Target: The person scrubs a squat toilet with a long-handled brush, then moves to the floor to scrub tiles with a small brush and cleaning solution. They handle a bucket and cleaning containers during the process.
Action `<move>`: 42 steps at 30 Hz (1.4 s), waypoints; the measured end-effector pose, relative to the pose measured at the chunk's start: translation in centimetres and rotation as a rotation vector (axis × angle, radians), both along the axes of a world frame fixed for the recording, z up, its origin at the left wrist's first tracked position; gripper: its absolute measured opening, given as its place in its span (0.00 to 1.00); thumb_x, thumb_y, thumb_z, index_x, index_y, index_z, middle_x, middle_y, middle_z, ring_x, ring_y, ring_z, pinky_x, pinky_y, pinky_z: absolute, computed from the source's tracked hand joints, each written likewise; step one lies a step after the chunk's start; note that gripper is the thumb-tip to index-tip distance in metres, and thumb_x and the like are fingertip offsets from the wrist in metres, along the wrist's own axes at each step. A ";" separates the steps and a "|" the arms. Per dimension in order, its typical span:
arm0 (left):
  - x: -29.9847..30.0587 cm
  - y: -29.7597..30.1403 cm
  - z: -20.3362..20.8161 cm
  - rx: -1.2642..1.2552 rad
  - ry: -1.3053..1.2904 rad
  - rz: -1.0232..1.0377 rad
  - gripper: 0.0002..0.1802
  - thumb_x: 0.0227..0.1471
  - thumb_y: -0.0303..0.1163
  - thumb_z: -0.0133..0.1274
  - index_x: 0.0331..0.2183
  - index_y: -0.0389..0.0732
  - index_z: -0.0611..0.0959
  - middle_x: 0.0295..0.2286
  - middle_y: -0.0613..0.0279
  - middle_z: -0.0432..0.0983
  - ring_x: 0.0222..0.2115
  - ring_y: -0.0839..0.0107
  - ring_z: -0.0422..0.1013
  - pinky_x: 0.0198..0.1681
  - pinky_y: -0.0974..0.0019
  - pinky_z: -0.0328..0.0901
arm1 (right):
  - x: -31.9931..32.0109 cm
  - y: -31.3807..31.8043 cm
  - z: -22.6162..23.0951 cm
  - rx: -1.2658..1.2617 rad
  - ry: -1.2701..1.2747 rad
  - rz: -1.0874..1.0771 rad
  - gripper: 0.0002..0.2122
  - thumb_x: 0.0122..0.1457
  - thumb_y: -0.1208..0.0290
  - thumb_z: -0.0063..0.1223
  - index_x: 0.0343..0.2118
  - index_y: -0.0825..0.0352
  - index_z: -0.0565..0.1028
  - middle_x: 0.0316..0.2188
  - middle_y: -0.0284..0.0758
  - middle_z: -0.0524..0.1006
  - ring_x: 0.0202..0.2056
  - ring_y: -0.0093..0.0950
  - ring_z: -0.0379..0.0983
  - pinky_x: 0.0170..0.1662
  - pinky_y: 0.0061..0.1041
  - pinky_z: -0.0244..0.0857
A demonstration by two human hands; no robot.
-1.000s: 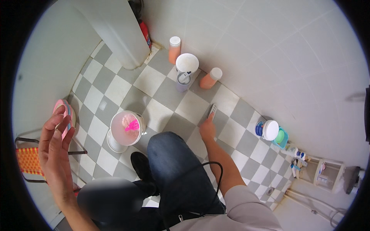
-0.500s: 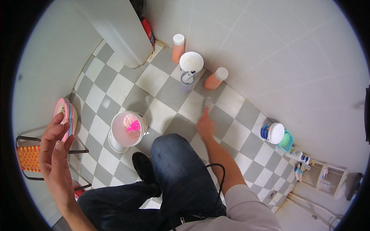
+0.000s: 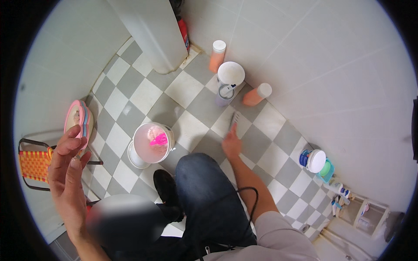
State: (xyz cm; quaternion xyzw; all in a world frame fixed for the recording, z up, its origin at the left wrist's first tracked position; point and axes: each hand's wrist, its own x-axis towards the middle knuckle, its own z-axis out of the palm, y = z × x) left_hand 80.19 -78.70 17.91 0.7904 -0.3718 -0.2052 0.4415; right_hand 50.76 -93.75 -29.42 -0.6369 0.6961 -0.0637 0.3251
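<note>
My right hand (image 3: 232, 143) is closed round the handle of a small brush (image 3: 235, 119) with pale bristles, held against the checkered tile floor (image 3: 189, 126). My left hand (image 3: 69, 174) is raised at the left with its fingers loosely curved and apart, and nothing shows in it. Left of my knee stands a white bucket (image 3: 141, 141) with pinkish contents and a bright pink scoop (image 3: 160, 139) inside. Its white lid (image 3: 137, 160) lies beside it. Beyond the brush is a greyish cup (image 3: 224, 99) with a white-handled tool in it, in front of a white tub (image 3: 231, 72).
Two orange bottles (image 3: 257, 94) with white caps flank the tub along the wall. A white column (image 3: 161, 39) stands at the back. At left are a woven folding stool (image 3: 35, 165) and a pink-rimmed stack (image 3: 75, 115). Tubs (image 3: 315, 161) and a shelf (image 3: 365, 217) stand right.
The view has shifted, so the floor things sit slightly further right and lower. The brush, blurred before, shows sharper now. My left hand stays raised.
</note>
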 end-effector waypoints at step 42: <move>1.0 1.3 0.5 0.038 -0.089 0.032 0.18 0.62 0.45 0.54 0.48 0.44 0.82 0.59 0.54 0.71 0.57 0.61 0.70 0.59 0.55 0.66 | -18.0 -1.7 4.4 0.119 0.326 0.107 0.35 0.62 0.68 0.45 0.72 0.48 0.48 0.42 0.48 0.81 0.38 0.52 0.79 0.42 0.52 0.70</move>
